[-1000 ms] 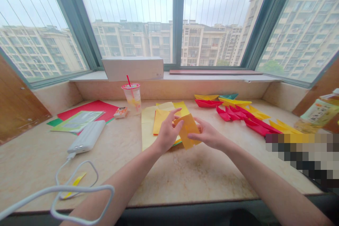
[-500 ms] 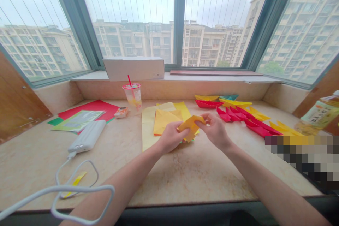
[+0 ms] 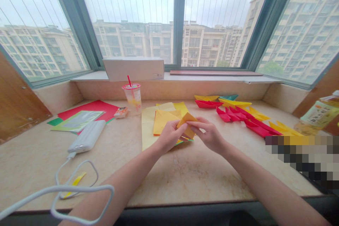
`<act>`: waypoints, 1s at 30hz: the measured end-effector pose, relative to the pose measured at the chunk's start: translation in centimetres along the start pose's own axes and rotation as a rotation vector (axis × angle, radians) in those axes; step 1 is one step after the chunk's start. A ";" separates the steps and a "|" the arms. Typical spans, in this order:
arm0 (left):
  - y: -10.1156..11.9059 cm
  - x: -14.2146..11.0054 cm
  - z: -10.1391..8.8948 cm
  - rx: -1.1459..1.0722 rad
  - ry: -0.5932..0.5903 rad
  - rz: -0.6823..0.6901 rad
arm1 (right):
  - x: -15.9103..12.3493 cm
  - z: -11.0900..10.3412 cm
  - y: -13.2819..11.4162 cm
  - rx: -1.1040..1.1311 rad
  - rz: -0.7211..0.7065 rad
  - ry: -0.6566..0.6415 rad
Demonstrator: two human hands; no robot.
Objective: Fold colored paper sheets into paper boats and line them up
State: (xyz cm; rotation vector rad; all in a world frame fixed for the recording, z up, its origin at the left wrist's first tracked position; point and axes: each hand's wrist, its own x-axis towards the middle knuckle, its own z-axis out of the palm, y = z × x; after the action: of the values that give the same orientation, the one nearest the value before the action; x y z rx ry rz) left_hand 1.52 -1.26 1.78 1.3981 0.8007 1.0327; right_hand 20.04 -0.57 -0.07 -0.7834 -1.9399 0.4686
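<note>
Both my hands meet over the middle of the marble counter (image 3: 185, 176). My left hand (image 3: 169, 136) and my right hand (image 3: 209, 135) each pinch a folded orange-yellow paper sheet (image 3: 187, 119), held just above a stack of yellow paper sheets (image 3: 156, 120). The fingers of both hands are closed on the paper's edges. A row of folded red and yellow paper boats (image 3: 238, 113) lies to the right of my hands.
A plastic cup with a red straw (image 3: 132, 98) stands behind the stack. Red and green sheets (image 3: 84, 114), a white power bank (image 3: 87, 137) with a looping cable (image 3: 76, 183), a white box (image 3: 134, 67) on the sill and a bottle (image 3: 317, 114) at far right.
The orange-yellow sheet, held flat a second ago, has been turned and folded into a smaller pointed shape; both hands moved closer together over the stack.
</note>
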 end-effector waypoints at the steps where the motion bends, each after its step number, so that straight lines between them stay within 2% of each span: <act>1: -0.1 0.0 0.0 -0.014 -0.020 -0.016 | 0.0 0.0 0.1 -0.013 0.005 0.025; 8: -0.3 0.0 0.1 -0.109 -0.041 -0.112 | -0.3 0.1 0.2 -0.060 0.123 0.206; 16: 0.1 0.3 0.2 -0.334 0.017 -0.119 | -0.2 -0.4 0.2 -0.021 -0.121 0.037; 21: 0.1 0.3 0.0 -0.236 0.005 -0.054 | -0.2 -0.7 -0.2 -0.051 -0.134 -0.055; 24: -0.1 0.4 0.0 -0.175 0.036 -0.016 | -0.1 -0.8 -0.7 -0.046 -0.070 -0.084; 28: 0.1 0.3 0.2 -0.108 0.040 0.011 | -0.1 -0.3 -0.3 0.034 0.146 0.070; 30: 0.3 0.2 0.1 -0.027 0.017 0.028 | -0.2 0.1 0.2 0.116 0.212 0.092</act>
State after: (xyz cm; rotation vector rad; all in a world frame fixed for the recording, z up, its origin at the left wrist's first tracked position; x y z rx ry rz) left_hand 1.64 -1.18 2.13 1.3820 0.7791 1.0746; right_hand 20.13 -0.51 -0.36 -0.9238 -1.7366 0.6553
